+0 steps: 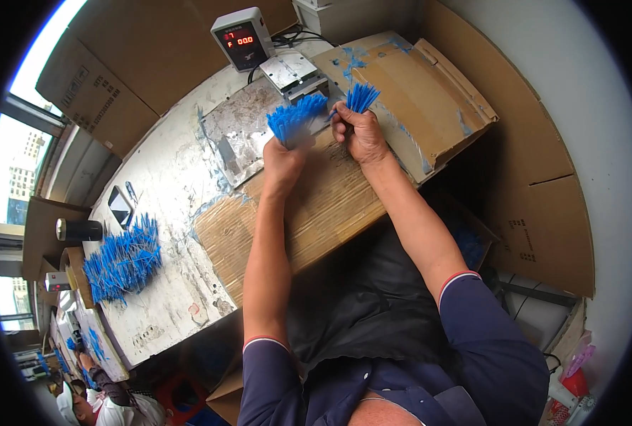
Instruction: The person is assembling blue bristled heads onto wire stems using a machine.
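Blue spiky bundle in left hand

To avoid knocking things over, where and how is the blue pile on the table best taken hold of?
Probably by a few thin pieces at the right edge of the blue pile, coming from the right: bare tabletop lies there, while a black cylinder sits close by the pile's upper left. The pieces cross, so lift gently.

Phone near left edge of tabletop; black cylinder at that edge; cardboard panel along far edge; window beyond left.
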